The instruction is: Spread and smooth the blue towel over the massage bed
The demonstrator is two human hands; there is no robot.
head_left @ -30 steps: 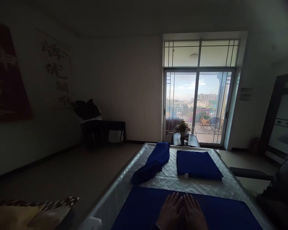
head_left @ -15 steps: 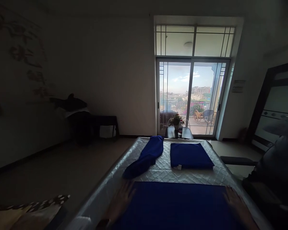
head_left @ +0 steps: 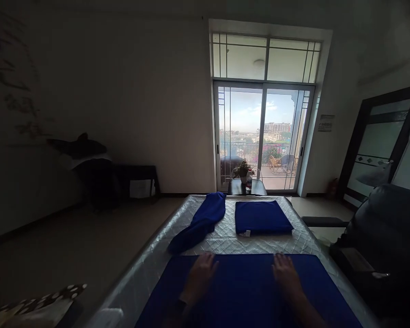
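Note:
A dark blue cloth [head_left: 244,291] lies spread flat over the near part of a bed with a silvery quilted cover [head_left: 222,241]. My left hand [head_left: 200,275] rests on the cloth close to its far edge, fingers stretched out, a dark band at the wrist. To the right, my right hand [head_left: 287,275] also lies on the cloth by that edge, fingers extended. Neither hand holds anything. Beyond the cloth, a folded blue cloth [head_left: 263,217] with a small white tag sits on the right side. A bunched, elongated blue cloth [head_left: 201,223] stretches along the left.
Past the bed's far end stands a small dark table [head_left: 256,187] with a potted plant [head_left: 242,169] and a bottle [head_left: 249,179], before a sliding glass door [head_left: 241,118]. A dark armchair [head_left: 392,228] is at right; a polka-dot cushion [head_left: 54,298] lies at lower left.
Both hands have moved inward from the cloth's side edges to its far edge. The view has turned slightly right, and more of the armchair shows.

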